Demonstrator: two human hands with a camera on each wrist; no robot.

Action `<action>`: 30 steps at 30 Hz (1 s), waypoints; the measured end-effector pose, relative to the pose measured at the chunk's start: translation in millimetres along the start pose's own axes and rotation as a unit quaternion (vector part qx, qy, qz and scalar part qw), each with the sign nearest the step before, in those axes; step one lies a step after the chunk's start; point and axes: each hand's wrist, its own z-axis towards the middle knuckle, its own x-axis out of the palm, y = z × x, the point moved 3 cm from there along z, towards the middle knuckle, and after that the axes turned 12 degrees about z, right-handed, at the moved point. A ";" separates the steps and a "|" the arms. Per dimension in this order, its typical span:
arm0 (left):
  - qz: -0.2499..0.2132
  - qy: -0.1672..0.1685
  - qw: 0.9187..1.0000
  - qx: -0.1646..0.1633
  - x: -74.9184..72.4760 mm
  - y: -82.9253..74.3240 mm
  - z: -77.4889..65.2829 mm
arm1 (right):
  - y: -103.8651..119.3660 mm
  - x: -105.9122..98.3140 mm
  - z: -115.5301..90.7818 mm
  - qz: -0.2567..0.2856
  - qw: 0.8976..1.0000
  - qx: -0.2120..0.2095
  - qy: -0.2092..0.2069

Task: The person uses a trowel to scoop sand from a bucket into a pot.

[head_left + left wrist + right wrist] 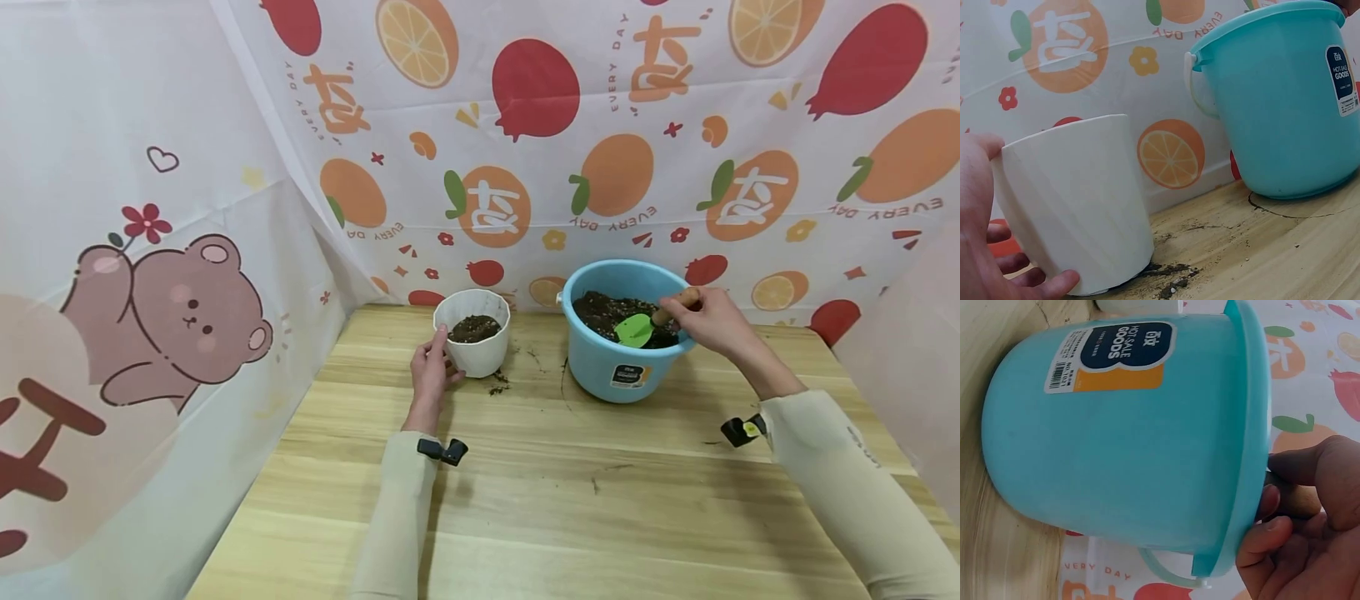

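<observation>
My right hand [708,317] grips the wooden handle of a small hand trowel [635,331] with a green blade. The blade rests on dark soil inside a light-blue bucket [609,375]. In the right wrist view the bucket wall [1147,444] hides the blade, and only the handle end [1300,501] shows in the fingers. To the left, a white flower pot [477,358] stands upright, partly filled with soil. My left hand [431,371] holds it from its left side. The left wrist view shows the thumb at the pot's rim and fingers by its lower wall [1079,206].
Soil crumbs [498,385] lie on the wooden table [525,508] beside the pot. The bucket's white handle [1196,94] hangs down its side. A fruit-printed cloth [536,196] stands close behind both containers, and a bear-printed sheet [187,325] borders the left side.
</observation>
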 end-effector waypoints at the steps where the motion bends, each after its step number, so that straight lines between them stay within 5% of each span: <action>1: 0.000 0.000 1.000 0.001 0.4 -1.0 -0.3 | 0.2 -0.6 0.1 -0.002 1.000 0.003 -0.001; 9: 0.025 -0.019 0.999 0.015 2.7 -11.2 -4.4 | 6.0 -10.1 -4.7 -0.028 0.995 0.008 -0.098; 13: 0.056 -0.034 0.996 0.055 -0.2 -26.7 -6.2 | 15.5 -21.2 -11.8 -0.053 0.987 -0.001 -0.155; 18: 0.113 -0.065 0.985 0.114 -6.9 -54.5 -10.2 | 31.1 -31.6 -13.9 -0.077 0.984 -0.013 -0.160; 23: 0.173 -0.068 0.963 0.195 -5.1 -87.4 -21.5 | 47.5 -41.0 -12.4 -0.063 0.988 -0.003 -0.143; 30: 0.266 -0.060 0.910 0.311 17.1 -131.0 -45.5 | 80.0 -37.0 -0.6 -0.042 0.989 -0.016 -0.140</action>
